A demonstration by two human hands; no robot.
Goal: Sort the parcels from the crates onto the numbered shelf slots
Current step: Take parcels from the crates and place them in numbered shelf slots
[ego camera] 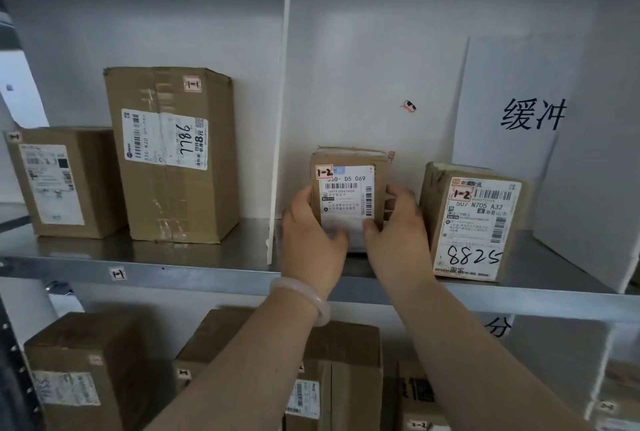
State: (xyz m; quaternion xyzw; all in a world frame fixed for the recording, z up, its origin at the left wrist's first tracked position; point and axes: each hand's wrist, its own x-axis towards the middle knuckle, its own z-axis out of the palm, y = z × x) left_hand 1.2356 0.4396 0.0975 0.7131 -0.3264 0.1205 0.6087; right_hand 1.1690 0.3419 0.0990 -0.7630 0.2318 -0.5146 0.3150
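A small brown parcel (349, 185) with a white shipping label and a red "1-2" sticker stands upright on the metal shelf (214, 271), just right of the white divider (278, 140). My left hand (310, 233) grips its left side, thumb on the label's lower part. My right hand (396, 226) grips its right side, thumb on the front. A pale bangle sits on my left wrist. Beside it on the right stands another "1-2" parcel (472, 223) marked 8825.
Left of the divider, two larger cartons (173, 153) (64, 181) stand in the slot tagged "1-1" (117, 273). White boards with black handwriting (519, 101) lean at the right. More cardboard parcels (86, 371) fill the shelf below.
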